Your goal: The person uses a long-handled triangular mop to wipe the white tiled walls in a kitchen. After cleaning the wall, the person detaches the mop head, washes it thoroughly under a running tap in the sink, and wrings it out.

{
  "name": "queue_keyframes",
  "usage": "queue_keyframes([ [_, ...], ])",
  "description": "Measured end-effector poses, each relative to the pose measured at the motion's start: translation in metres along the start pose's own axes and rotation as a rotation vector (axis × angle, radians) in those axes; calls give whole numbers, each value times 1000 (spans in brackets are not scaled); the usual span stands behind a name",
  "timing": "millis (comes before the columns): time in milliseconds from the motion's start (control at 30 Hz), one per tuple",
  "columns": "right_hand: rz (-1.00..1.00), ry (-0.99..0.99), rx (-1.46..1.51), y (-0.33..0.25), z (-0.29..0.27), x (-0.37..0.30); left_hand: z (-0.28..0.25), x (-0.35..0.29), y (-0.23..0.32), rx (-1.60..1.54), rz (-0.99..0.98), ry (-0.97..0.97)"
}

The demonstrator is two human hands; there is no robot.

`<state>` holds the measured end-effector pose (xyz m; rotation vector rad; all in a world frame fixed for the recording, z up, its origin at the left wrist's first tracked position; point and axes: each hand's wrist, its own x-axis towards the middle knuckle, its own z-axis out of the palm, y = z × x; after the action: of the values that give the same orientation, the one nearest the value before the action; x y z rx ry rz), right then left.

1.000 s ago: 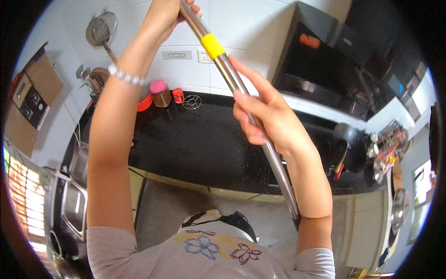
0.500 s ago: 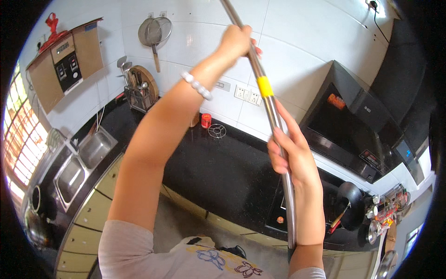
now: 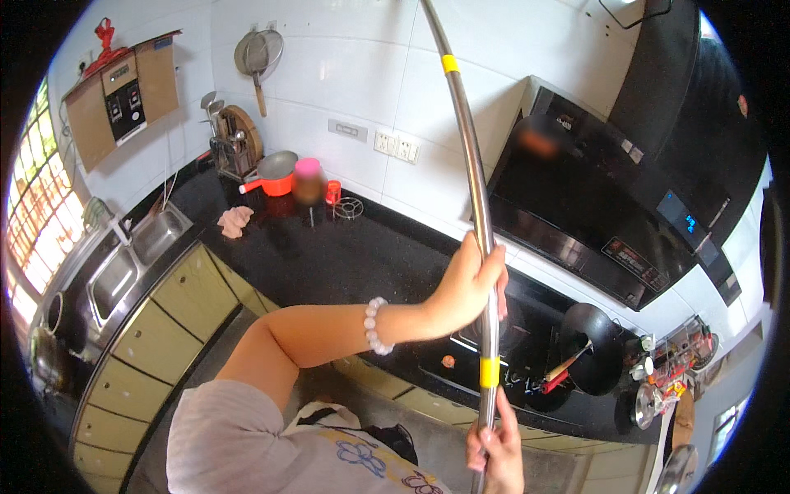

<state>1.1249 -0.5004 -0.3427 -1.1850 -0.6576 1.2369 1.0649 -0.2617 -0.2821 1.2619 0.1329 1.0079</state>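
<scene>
Two hands, one pole point(image 3: 470, 148) and two yellow bands point(image 3: 448, 63) on it. On the counter point(image 3: 346, 267): one red pot point(image 3: 277, 184), one pink-lidded jar point(image 3: 308, 188), one red tin point(image 3: 332, 192), one wire rack point(image 3: 349, 207) and one pinkish cloth point(image 3: 235, 221). Two sink basins point(image 3: 113, 284) lie at far left; one wok point(image 3: 597, 323) stands at right.

The pole is slender, smooth, silvery and shiny, and appears bowed in this wide view. It runs steeply in front of the person, across the view of the wall, range hood point(image 3: 576, 202) and counter. The left hand point(image 3: 462, 288) is wrapped around it between the bands; the right hand point(image 3: 498, 461) grasps it just below the lower band, one finger extended along the shaft.

Both pole ends are cut off, by the upper and lower edges. The right forearm lies outside the view. The jar is blurred, its contents indistinct.
</scene>
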Motion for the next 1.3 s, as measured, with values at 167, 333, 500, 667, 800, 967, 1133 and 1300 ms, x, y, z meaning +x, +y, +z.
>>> queue_keyframes([
  [167, 41, 88, -31, -4, -3, -17, 12, -7, -12, -55, -8, -55],
  [333, -44, 66, 86, 16, 14, 8, -16, 8, 5, -43, -26, -109],
  [500, -135, 9, 156, 23, 76, 58, -79, 36, 45, -21, -2, -185],
  [667, -226, -6, 189, 14, 163, 136, -155, 85, 107, 97, 108, -238],
  [800, -338, -74, 184, -23, 219, 203, -198, 148, 165, 217, 168, -211],
  [967, -559, -134, 9, -94, 289, 285, -229, 246, 232, 524, 349, 21],
  [1133, -424, 4, -190, -130, 334, 316, -245, 269, 273, 714, 446, 85],
  [1300, -401, 203, -222, -92, 331, 315, -248, 254, 250, 697, 359, 100],
])
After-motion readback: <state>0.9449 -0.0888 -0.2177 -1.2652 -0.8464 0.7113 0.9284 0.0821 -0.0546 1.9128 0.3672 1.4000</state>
